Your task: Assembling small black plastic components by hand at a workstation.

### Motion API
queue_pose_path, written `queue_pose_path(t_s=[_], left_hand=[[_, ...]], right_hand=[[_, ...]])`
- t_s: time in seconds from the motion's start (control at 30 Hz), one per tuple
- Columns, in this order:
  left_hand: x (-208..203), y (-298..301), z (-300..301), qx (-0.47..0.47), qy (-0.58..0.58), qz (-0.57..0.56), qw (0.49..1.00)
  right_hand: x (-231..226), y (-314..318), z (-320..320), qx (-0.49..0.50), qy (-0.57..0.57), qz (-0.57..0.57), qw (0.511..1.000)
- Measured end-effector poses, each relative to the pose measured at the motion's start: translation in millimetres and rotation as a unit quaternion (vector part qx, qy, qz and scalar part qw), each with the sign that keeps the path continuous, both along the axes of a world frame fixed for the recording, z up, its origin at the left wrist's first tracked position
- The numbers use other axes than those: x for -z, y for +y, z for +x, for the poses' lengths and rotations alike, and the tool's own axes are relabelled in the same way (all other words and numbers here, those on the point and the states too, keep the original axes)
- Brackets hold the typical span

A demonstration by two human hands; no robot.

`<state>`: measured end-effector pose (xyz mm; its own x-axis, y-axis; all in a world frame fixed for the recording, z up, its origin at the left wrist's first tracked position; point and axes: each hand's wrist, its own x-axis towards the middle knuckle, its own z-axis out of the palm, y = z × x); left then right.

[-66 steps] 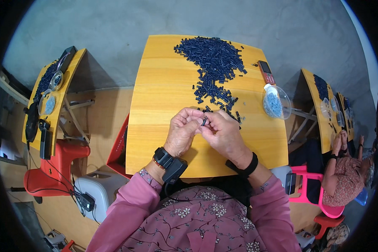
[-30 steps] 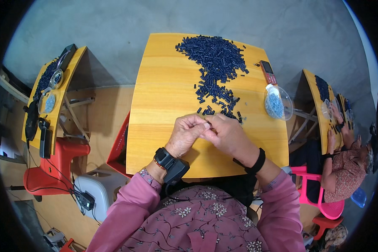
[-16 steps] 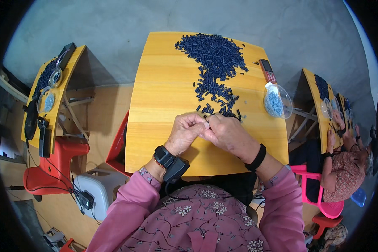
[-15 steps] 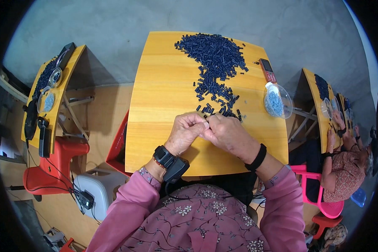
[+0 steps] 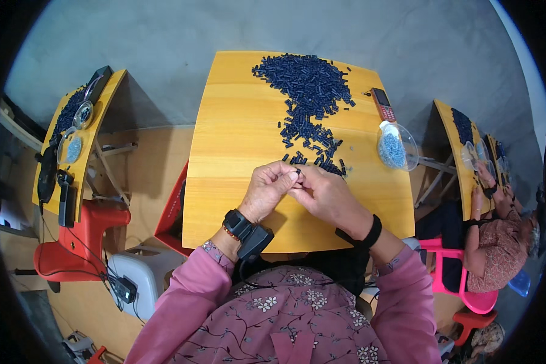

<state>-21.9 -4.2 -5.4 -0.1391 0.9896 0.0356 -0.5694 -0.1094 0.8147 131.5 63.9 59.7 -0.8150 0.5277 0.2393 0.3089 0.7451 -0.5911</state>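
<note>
Over the near middle of the yellow table [image 5: 236,133], my two hands meet. My left hand [image 5: 266,191] is closed, thumb and forefinger pinching a small black tube [image 5: 298,172]. Right against it, my right hand [image 5: 327,194] is closed with its fingers curled. Whatever it holds is hidden from above. Just beyond my fingers lie loose small dark tubes [image 5: 312,145], trailing back to a large heap of dark tubes [image 5: 303,79] at the far side. To the right of them stands a clear bowl [image 5: 411,148] holding light blue small pieces [image 5: 392,150].
A red mobile phone [image 5: 383,104] lies behind the bowl near the table's right edge. Similar tables stand at left [image 5: 106,103] and right [image 5: 449,127]; a co-worker [image 5: 497,242] sits at the right one. A red stool [image 5: 85,236] and a grey-white stool [image 5: 139,273] stand at left.
My right thumb has drawn slightly back from the left fingertips, and the black tube between my left fingers now shows. The whole view has shifted a little.
</note>
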Motion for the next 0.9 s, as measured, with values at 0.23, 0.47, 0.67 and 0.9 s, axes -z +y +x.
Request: queue_pose_path(t_s=[0.23,0.47,0.67,0.9], left_hand=[[-1,-4,2,-0.039,-0.079,0.017,0.996],[-36,-29,-14,-0.279,0.045,0.030,0.959],[-28,-96,-80,-0.530,0.136,0.011,0.837],[59,-196,-151,-0.578,0.081,-0.072,0.809]], right_hand=[[-3,-4,50,0.081,-0.001,-0.034,0.996],[17,21,96,0.208,0.076,-0.161,0.962],[19,72,108,0.248,0.046,-0.006,0.968],[35,97,102,0.143,0.043,0.052,0.987]])
